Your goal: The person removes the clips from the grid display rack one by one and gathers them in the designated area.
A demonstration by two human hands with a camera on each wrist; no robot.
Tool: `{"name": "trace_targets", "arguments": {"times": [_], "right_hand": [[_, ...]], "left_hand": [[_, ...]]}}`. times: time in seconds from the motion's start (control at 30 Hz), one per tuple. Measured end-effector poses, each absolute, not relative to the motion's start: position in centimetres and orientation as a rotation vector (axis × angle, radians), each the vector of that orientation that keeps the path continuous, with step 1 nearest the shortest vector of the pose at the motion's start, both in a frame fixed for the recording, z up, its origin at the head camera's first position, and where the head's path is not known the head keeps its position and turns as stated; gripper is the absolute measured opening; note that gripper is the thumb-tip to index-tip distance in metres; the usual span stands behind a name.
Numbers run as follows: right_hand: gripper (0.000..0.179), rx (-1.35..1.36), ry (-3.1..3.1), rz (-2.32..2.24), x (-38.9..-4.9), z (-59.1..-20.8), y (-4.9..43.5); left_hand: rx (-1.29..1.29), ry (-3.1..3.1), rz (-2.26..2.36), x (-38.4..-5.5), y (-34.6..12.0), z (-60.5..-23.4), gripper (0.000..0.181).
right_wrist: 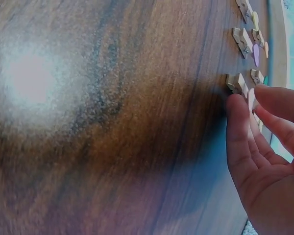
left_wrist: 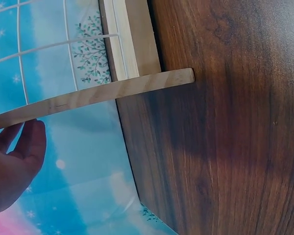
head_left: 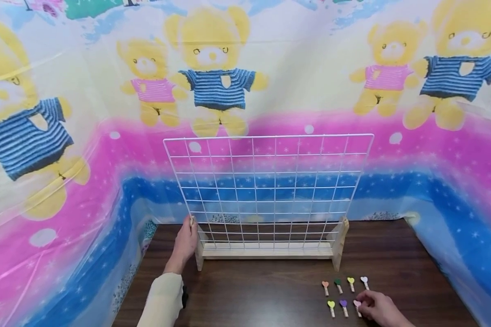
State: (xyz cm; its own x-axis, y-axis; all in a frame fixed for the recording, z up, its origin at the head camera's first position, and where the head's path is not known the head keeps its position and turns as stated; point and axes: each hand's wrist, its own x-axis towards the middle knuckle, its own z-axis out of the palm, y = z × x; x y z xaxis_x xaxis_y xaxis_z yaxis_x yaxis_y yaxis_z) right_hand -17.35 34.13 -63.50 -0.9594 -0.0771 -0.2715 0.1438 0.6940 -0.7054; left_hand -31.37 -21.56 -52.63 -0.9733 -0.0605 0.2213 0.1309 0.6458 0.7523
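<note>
A white wire grid panel (head_left: 263, 186) stands upright in a wooden stand (head_left: 266, 254). My left hand (head_left: 185, 243) grips the upper part of the stand's left side piece (left_wrist: 93, 95), fingertips against its outer face. At the lower right, the thumb and fingers of my right hand (head_left: 379, 309) pinch a small wooden clothespin with a pale pink heart (head_left: 357, 303). That clothespin (right_wrist: 237, 83) is close to the table, partly hidden by the fingers. Beside it lie a purple-heart clothespin (head_left: 343, 306) and a yellow-green one (head_left: 331, 308).
Behind this row lie clothespins with an orange heart (head_left: 325, 287), a dark green heart (head_left: 338, 284), a yellow heart (head_left: 351, 283) and a white heart (head_left: 364, 281). A printed bear curtain (head_left: 294, 91) borders the dark wooden table (head_left: 245, 295) at the back and sides.
</note>
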Motion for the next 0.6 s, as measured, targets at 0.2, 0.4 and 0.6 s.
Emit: {"name": "trace_targets", "arguments": {"times": [0.2,0.4,0.6], "right_hand": [[0.020,0.015,2.701,-1.089,-16.9,-62.0,34.2],[0.019,-0.012,2.842,-0.975,-16.6,-60.3,33.6],[0.024,-0.028,3.043,-0.645,-16.4,-58.1,32.2]], "left_hand": [[-0.044,-2.666,-1.274,-31.1,-21.4,-52.7,0.050],[-0.030,-2.685,-1.275,-30.8,-21.3,-52.5,0.059],[-0.082,-2.727,-1.112,-29.5,-20.7,-52.6,0.069]]}}
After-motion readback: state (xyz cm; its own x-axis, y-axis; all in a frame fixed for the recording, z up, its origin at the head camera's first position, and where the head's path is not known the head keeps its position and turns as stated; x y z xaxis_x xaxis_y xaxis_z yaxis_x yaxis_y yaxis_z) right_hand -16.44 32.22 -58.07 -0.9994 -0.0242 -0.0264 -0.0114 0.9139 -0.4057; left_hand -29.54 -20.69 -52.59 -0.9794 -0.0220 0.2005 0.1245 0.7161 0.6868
